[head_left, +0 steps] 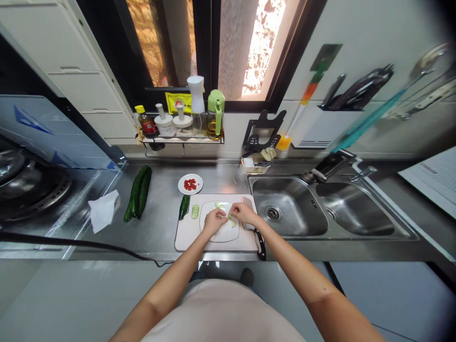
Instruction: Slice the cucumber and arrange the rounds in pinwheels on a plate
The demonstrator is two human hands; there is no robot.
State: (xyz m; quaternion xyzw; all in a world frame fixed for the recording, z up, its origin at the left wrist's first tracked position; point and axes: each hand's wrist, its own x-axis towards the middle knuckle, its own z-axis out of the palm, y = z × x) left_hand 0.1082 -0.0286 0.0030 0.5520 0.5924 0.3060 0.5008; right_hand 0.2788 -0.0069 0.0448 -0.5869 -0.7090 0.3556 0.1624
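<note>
Both hands are over a clear-edged plate (220,235) that lies on a pale cutting board (187,237). My left hand (215,221) has its fingers pinched together near the plate's middle; what they hold is too small to make out. Close by on the right, my right hand (243,212) is also closed at the fingertips, its hold unclear. Thin green slices (232,222) lie on the plate by the fingers. A stack of cucumber slices (194,211) and a cut cucumber piece (184,207) rest on the board's left part. A knife (260,243) lies at its right edge.
Behind the board stands a white dish of chopped red pieces (190,184). Whole cucumbers (138,192) and a crumpled white paper (103,210) lie to the left. The double sink (290,204) is at right. A black cable (107,245) crosses the counter's left front.
</note>
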